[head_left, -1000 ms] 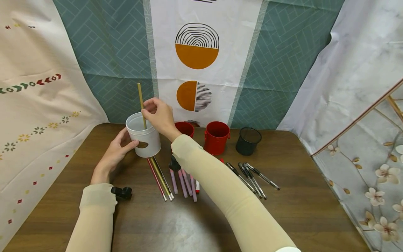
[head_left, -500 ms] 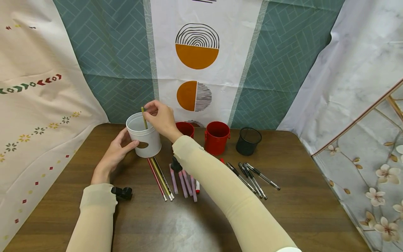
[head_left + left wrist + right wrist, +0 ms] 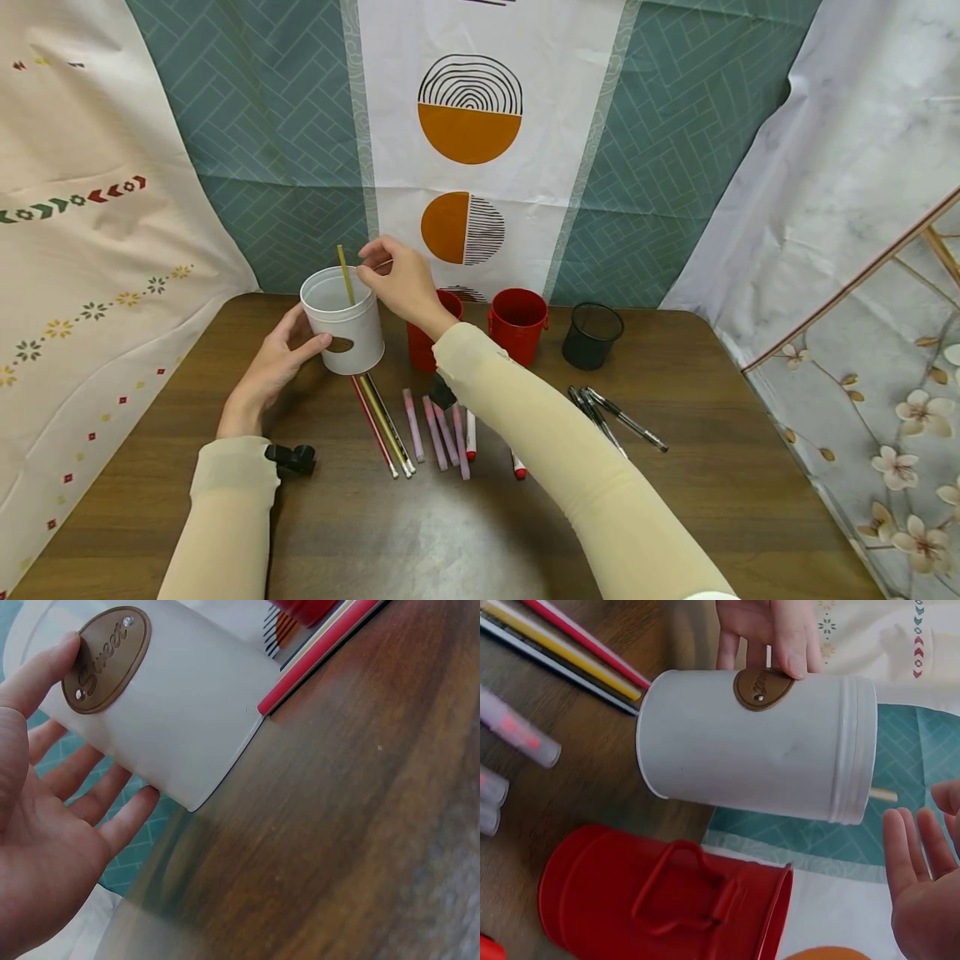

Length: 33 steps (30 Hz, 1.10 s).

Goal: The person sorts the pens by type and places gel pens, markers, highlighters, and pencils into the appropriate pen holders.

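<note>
A white metal can point(image 3: 362, 348) with a brown leather label point(image 3: 105, 664) stands upright at the back left of the table. My left hand point(image 3: 272, 367) holds its left side, thumb on the label and fingers behind. One yellow-gold pencil point(image 3: 346, 273) leans inside the can, its upper end poking above the rim. My right hand point(image 3: 405, 279) is just right of the rim, apart from the pencil; its fingers are extended with nothing between them in the right wrist view. In front of the can lie several pencils point(image 3: 384, 433), red, gold and black, with white ends.
Two red buckets point(image 3: 522, 325) stand right of the can, one partly behind my right wrist. Farther right is a black mesh cup point(image 3: 588, 354). Pink-purple pens point(image 3: 433, 433), red-capped white markers point(image 3: 471, 437) and black-and-clear pens point(image 3: 633, 423) lie on the wooden table point(image 3: 360, 533).
My right hand lowered the gold pencil into the white can, let go of it and moved away to the right. The left hand has stayed on the can.
</note>
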{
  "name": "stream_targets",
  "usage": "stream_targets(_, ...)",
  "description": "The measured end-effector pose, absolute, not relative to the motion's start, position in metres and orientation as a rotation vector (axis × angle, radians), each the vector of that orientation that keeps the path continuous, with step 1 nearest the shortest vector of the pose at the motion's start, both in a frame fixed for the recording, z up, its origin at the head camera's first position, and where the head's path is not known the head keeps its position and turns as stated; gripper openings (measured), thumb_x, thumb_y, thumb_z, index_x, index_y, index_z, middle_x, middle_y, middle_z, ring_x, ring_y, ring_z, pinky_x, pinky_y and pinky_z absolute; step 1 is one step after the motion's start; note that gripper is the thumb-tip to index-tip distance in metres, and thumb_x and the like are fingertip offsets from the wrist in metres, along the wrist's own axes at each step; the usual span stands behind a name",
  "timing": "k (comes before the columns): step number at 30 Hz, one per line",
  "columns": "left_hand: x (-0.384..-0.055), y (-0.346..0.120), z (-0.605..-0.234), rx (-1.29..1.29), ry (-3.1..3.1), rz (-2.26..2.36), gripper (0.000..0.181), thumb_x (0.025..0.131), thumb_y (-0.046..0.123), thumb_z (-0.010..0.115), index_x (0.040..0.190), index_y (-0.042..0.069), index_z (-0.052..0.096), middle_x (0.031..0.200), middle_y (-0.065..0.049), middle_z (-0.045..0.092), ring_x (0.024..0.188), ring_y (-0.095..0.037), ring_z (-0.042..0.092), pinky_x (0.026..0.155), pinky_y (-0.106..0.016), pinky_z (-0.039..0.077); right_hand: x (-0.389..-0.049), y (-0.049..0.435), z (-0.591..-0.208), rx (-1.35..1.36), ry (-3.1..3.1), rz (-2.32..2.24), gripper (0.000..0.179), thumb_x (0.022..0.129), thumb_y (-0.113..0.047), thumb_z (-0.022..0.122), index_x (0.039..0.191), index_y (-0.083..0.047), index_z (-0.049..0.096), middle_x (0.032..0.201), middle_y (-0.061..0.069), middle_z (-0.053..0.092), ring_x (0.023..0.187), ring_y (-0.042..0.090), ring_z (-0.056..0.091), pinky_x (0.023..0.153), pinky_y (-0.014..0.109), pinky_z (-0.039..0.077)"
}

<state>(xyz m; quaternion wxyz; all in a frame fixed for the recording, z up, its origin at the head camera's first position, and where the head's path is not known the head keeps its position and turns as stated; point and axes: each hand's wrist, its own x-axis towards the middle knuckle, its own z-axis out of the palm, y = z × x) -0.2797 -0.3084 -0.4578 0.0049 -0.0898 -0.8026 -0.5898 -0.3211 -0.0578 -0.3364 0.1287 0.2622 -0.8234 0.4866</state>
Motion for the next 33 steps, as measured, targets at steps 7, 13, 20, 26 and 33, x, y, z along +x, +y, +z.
stream_targets(7, -0.279, -0.309, -0.458, -0.316, -2.491, -1.855, 0.082, 0.107, 0.023, 0.066, 0.172, 0.021, 0.017, 0.168, -0.019, 0.034, 0.148, -0.032, 0.038, 0.101, -0.018, 0.045, -0.315, -0.041, -0.334, 0.793, -2.399, 1.416, 0.016, 0.100, -0.013, 0.075, 0.115, -0.008, 0.071, 0.107, 0.006, 0.075, 0.094, 0.018, 0.074, 0.084, 0.017, 0.057)
stream_targets(13, -0.278, -0.310, -0.458, -0.309, -2.501, -1.846, 0.082, 0.107, 0.024, 0.066, 0.172, 0.022, 0.016, 0.169, -0.018, 0.034, 0.149, -0.034, 0.037, 0.108, -0.031, 0.045, -0.308, -0.031, -0.334, 0.837, -2.414, 1.412, 0.021, 0.099, -0.012, 0.075, 0.118, -0.005, 0.071, 0.111, 0.008, 0.075, 0.096, 0.021, 0.075, 0.085, 0.022, 0.060)
stream_targets(20, -0.279, -0.309, -0.459, -0.299, -2.500, -1.847, 0.083, 0.107, 0.025, 0.066, 0.172, 0.023, 0.016, 0.170, -0.019, 0.032, 0.151, -0.037, 0.035, 0.119, -0.055, 0.040, -0.297, -0.024, -0.336, 0.941, -2.498, 1.339, 0.026, 0.098, -0.011, 0.075, 0.121, -0.001, 0.069, 0.115, 0.012, 0.075, 0.100, 0.023, 0.075, 0.091, 0.023, 0.060)
stream_targets(26, -0.279, -0.307, -0.458, -0.302, -2.495, -1.847, 0.082, 0.106, 0.028, 0.068, 0.172, 0.025, 0.019, 0.169, -0.019, 0.033, 0.151, -0.038, 0.035, 0.120, -0.065, 0.034, -0.282, -0.020, -0.343, 0.970, -2.523, 1.336, 0.026, 0.098, -0.010, 0.075, 0.121, 0.001, 0.070, 0.112, 0.013, 0.074, 0.097, 0.024, 0.073, 0.091, 0.028, 0.061)
stream_targets(33, -0.279, -0.308, -0.459, -0.304, -2.486, -1.853, 0.081, 0.107, 0.026, 0.067, 0.172, 0.024, 0.018, 0.169, -0.018, 0.033, 0.151, -0.037, 0.035, 0.120, -0.064, 0.034, -0.267, -0.022, -0.356, 0.969, -2.566, 1.241, 0.024, 0.097, -0.011, 0.077, 0.118, -0.001, 0.072, 0.107, 0.012, 0.075, 0.091, 0.021, 0.069, 0.082, 0.020, 0.056)
